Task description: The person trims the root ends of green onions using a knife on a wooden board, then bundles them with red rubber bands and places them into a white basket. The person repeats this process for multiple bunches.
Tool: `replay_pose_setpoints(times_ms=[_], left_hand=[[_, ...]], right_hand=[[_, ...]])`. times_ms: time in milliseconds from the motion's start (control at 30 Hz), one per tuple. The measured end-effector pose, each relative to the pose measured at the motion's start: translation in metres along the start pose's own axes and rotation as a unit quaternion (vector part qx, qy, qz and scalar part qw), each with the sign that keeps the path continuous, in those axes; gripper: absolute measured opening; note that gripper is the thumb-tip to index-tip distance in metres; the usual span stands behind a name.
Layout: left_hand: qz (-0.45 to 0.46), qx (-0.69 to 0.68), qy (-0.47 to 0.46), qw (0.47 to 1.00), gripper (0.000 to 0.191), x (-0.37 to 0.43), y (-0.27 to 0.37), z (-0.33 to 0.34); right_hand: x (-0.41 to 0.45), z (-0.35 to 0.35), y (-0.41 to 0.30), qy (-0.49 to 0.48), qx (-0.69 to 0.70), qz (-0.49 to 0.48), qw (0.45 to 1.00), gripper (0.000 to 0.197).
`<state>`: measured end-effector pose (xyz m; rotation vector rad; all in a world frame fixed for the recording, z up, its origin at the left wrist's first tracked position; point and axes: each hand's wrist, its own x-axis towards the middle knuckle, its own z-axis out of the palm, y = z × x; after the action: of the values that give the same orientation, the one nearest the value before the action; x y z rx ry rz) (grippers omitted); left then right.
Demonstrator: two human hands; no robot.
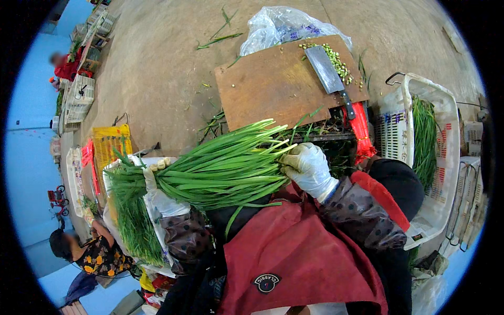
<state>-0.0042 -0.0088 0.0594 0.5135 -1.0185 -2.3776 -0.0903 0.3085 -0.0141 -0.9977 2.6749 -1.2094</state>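
Note:
A bunch of long, flat green leaves with pale stalk ends, like garlic chives (220,165), lies across in front of my lap. My left hand (155,187), in a pale glove, is closed around its leafy end, with the fingertips showing on top. At the pale stalk ends, my gloved right hand (309,169) pinches some stalks between thumb and fingers. Beyond the bunch is a brown wooden board (271,82). On it rest a cleaver (325,71) and chopped stalk ends (336,63). The cleaver's black handle overhangs the near edge.
White plastic crates of greens stand at my left (151,224) and right (449,157). Red netting (360,134) hangs by the board; a clear plastic bag (275,29) lies behind it. A person in a floral top (98,256) works at left; another in red (69,69) is farther off.

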Motion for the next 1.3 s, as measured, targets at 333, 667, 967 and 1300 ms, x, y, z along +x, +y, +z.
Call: replay_pose_setpoints(times_ms=[333,667,967,1300], left_hand=[[0.007,-0.019,-0.028,0.999,0.020,0.005,-0.002,-0.014],[0.001,-0.020,-0.017,1.000,0.021,0.006,-0.001,-0.019],[0.002,-0.012,-0.009,1.000,0.023,0.002,0.001,-0.020],[0.009,-0.034,-0.016,0.999,0.023,-0.003,0.000,-0.017]], right_hand=[[-0.029,0.004,0.054,-0.204,-0.179,0.222,0.937,0.014],[-0.027,0.023,0.054,-0.121,0.240,0.248,0.931,0.037],[-0.044,-0.015,0.077,-0.077,0.118,0.372,0.917,0.018],[-0.022,0.006,0.023,-0.055,0.574,0.377,0.725,0.034]])
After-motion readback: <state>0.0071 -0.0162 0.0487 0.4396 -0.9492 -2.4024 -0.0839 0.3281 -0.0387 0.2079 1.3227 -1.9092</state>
